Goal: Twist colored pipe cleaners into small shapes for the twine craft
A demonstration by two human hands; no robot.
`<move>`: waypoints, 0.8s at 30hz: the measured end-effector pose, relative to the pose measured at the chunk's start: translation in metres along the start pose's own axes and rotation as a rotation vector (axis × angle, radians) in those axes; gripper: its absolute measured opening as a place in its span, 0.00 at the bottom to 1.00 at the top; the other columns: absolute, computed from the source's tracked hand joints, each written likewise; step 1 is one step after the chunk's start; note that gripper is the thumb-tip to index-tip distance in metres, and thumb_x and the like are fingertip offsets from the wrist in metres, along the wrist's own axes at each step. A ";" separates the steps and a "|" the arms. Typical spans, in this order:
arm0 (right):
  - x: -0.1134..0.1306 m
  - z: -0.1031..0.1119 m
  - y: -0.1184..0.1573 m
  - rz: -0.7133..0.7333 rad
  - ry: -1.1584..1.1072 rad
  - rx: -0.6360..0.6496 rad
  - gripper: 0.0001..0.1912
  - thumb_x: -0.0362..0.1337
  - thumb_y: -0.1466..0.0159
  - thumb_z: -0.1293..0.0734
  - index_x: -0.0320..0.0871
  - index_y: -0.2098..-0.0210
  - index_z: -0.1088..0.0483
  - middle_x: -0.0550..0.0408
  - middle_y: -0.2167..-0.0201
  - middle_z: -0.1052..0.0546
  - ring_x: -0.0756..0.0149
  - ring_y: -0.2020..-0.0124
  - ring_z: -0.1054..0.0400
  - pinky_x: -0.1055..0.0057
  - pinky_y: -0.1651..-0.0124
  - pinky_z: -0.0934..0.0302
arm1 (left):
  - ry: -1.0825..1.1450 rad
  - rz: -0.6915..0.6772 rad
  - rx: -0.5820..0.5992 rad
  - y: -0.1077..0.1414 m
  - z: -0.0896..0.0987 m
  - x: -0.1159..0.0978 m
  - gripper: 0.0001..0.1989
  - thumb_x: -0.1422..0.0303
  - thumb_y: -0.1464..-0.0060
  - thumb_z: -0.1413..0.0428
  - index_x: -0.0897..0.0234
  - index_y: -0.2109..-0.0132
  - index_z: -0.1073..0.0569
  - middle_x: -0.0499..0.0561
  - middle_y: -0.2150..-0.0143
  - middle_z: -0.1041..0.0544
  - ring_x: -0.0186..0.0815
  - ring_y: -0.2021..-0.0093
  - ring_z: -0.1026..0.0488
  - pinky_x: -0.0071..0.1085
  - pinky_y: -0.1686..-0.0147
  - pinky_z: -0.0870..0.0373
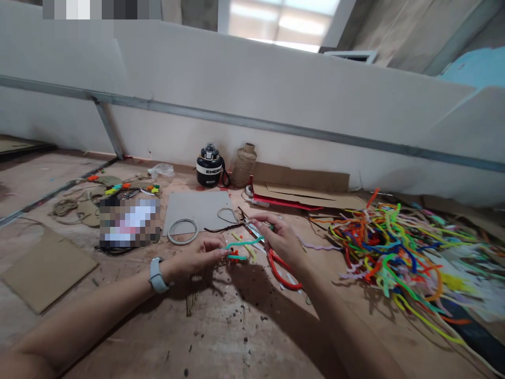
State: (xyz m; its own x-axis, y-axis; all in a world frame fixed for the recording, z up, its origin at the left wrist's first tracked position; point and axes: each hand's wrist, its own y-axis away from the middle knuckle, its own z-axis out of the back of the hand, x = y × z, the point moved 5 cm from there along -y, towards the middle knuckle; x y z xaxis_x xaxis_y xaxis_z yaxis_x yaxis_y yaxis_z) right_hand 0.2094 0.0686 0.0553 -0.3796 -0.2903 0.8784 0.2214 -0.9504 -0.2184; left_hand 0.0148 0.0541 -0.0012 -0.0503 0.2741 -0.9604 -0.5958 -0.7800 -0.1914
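Note:
A teal pipe cleaner (pixel 245 243) stretches between my two hands above the table. My left hand (pixel 203 256), with a watch on its wrist, pinches one end, beside a small orange-red piece (pixel 234 256) with a teal strip across it. The other end is in the closed fingers of my right hand (pixel 278 234). Scissors with red handles (pixel 284 273) lie under and beside my right hand, their blades partly hidden by it. Yellowish strips (pixel 248 247) and brown cords are behind the teal strand.
Colourful pipe cleaners (pixel 382 247) are heaped at the right. A grey board (pixel 189 202) with a ring (pixel 182 231), a black bottle (pixel 209 167), a twine spool (pixel 244 166) and cardboard (pixel 303 192) stand or lie behind. Brown card (pixel 49 271) lies at the left.

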 end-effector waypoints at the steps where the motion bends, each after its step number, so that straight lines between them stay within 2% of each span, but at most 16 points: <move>1: 0.006 0.000 0.002 0.044 0.023 0.037 0.16 0.46 0.36 0.36 0.43 0.56 0.26 0.52 0.61 0.23 0.76 0.82 0.37 0.78 0.83 0.43 | 0.019 0.005 -0.006 0.000 0.001 -0.002 0.21 0.53 0.43 0.45 0.67 0.71 0.27 0.51 0.67 0.31 0.34 0.65 0.35 0.29 0.64 0.38; 3: 0.014 -0.005 0.006 0.128 0.061 0.156 0.15 0.45 0.35 0.36 0.44 0.55 0.24 0.51 0.59 0.23 0.73 0.77 0.33 0.78 0.81 0.42 | 0.040 0.007 -0.003 0.000 0.001 -0.008 0.20 0.53 0.43 0.44 0.68 0.71 0.26 0.51 0.67 0.30 0.35 0.64 0.34 0.29 0.62 0.37; 6: 0.016 -0.015 0.009 0.179 0.069 0.319 0.14 0.45 0.35 0.35 0.43 0.62 0.22 0.53 0.69 0.22 0.71 0.75 0.33 0.77 0.78 0.43 | 0.050 0.004 0.007 0.000 0.001 -0.016 0.18 0.54 0.44 0.43 0.67 0.69 0.25 0.51 0.66 0.29 0.35 0.63 0.33 0.30 0.60 0.36; 10: 0.005 -0.019 0.006 0.111 0.052 0.415 0.20 0.50 0.37 0.34 0.40 0.72 0.24 0.60 0.83 0.33 0.74 0.81 0.43 0.77 0.79 0.51 | 0.129 -0.004 -0.048 0.001 0.004 -0.021 0.17 0.55 0.44 0.42 0.66 0.70 0.24 0.50 0.67 0.30 0.34 0.65 0.34 0.30 0.61 0.36; 14: -0.008 -0.023 0.004 -0.008 -0.015 0.528 0.25 0.56 0.39 0.34 0.39 0.72 0.25 0.63 0.84 0.40 0.76 0.82 0.50 0.77 0.81 0.58 | 0.193 0.008 -0.132 0.001 0.007 -0.020 0.17 0.55 0.45 0.41 0.67 0.70 0.25 0.49 0.68 0.32 0.33 0.66 0.35 0.29 0.64 0.37; 19: -0.017 -0.047 0.010 -0.070 -0.086 0.640 0.26 0.59 0.40 0.35 0.40 0.74 0.29 0.62 0.81 0.36 0.76 0.81 0.44 0.79 0.80 0.49 | 0.203 -0.013 -0.260 -0.001 0.014 -0.017 0.16 0.58 0.44 0.43 0.66 0.72 0.30 0.47 0.70 0.35 0.32 0.68 0.38 0.28 0.65 0.39; 22: -0.016 -0.063 0.017 -0.070 -0.098 0.632 0.25 0.57 0.38 0.36 0.40 0.73 0.30 0.62 0.81 0.35 0.75 0.81 0.41 0.79 0.80 0.45 | 0.175 -0.035 -0.338 -0.001 0.019 -0.015 0.15 0.59 0.43 0.44 0.65 0.71 0.32 0.47 0.70 0.35 0.32 0.67 0.38 0.29 0.63 0.39; 24: -0.011 -0.066 0.019 -0.032 -0.059 0.593 0.23 0.54 0.34 0.38 0.41 0.72 0.29 0.60 0.79 0.32 0.73 0.79 0.37 0.78 0.78 0.42 | 0.133 -0.049 -0.363 -0.002 0.021 -0.014 0.15 0.59 0.42 0.46 0.65 0.71 0.32 0.47 0.70 0.35 0.33 0.67 0.38 0.29 0.63 0.39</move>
State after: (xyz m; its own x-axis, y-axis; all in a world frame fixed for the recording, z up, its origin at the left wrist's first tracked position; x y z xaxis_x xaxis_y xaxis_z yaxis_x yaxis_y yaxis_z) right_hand 0.1589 0.0460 0.0132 -0.3474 -0.2399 0.9065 0.6809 -0.7292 0.0680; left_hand -0.0005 0.0638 0.0172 0.0900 0.2588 -0.9617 -0.2709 -0.9229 -0.2737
